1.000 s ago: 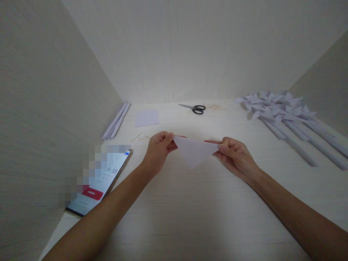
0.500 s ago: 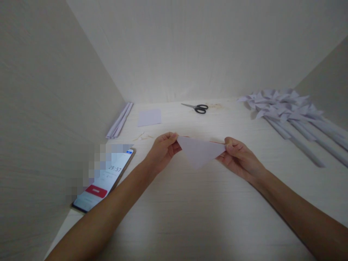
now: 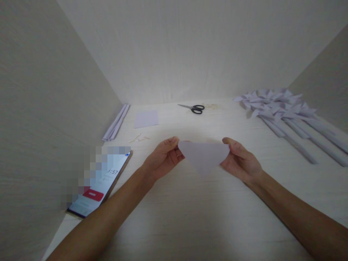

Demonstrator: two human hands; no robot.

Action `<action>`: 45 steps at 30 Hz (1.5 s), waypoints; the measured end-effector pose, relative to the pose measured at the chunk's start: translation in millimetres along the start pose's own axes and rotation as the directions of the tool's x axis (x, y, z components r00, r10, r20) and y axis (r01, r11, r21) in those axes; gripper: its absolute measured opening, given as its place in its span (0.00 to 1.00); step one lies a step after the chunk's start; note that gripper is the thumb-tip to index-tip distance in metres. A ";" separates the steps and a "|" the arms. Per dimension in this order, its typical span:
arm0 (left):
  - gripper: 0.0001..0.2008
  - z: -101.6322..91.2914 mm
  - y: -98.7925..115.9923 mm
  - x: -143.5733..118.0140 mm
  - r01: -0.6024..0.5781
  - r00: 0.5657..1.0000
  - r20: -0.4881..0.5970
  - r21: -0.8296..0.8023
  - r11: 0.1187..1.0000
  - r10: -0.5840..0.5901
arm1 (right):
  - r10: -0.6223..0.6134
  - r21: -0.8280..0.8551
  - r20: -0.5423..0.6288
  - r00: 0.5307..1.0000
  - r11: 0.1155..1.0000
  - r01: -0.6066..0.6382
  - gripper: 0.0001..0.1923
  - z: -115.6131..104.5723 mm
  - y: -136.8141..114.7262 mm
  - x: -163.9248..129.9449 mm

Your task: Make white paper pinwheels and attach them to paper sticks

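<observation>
A sheet of pale paper (image 3: 203, 156), folded into a triangle, is stretched between my two hands with its point facing down toward me. My left hand (image 3: 165, 156) pinches the left corner between thumb and fingers. At the opposite corner my right hand (image 3: 241, 159) grips the paper the same way. Beyond the hands, a flat square of pale paper (image 3: 146, 119) lies on the table. Scissors with black handles (image 3: 196, 108) rest behind the folded sheet, blades pointing left.
Several paper pinwheels (image 3: 277, 105) on rolled paper sticks lie piled at the right. Rolled paper sticks (image 3: 116, 122) lean by the left wall. A phone (image 3: 94, 195) showing a timer is beside my left forearm. Small thin scraps (image 3: 140, 137) lie on the white table (image 3: 174, 232); walls enclose it.
The folded paper's lower point has swung slightly right and toward me, and its top edge now looks more level. Both hands keep hold of its corners. The view has shifted a little.
</observation>
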State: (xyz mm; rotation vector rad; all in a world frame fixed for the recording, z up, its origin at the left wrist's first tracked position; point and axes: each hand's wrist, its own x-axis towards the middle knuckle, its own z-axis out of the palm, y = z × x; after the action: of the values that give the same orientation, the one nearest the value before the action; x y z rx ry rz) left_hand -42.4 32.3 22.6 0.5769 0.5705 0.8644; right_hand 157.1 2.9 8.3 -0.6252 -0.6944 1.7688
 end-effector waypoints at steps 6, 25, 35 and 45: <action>0.06 -20.1 16.1 9.5 -0.035 0.994 -0.078 0.411 0.911 0.074 | -0.028 -0.090 -0.057 0.998 0.996 0.022 0.12 -10.8 0.2 9.7; 0.17 7.8 0.1 -7.0 -0.216 0.975 0.220 0.967 -0.137 0.015 | 0.072 -0.315 -0.030 0.997 0.946 -0.078 0.12 -8.0 10.8 7.6; 0.15 8.4 -2.2 -6.8 -0.198 0.980 0.198 0.978 0.060 -0.002 | 0.114 -0.269 -0.035 0.993 0.956 -0.119 0.13 -5.9 9.3 8.3; 0.15 -3.8 17.5 -4.7 -0.100 0.989 0.112 0.988 0.119 -0.097 | 0.040 -0.273 -0.070 0.997 0.960 -0.058 0.12 -13.9 3.5 9.6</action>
State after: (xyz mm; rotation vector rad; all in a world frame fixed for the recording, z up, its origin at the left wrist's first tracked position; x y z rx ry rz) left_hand -56.6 38.4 32.6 1.9315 1.0068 0.2596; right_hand 162.0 13.3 -4.5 -0.8900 -0.8954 1.7025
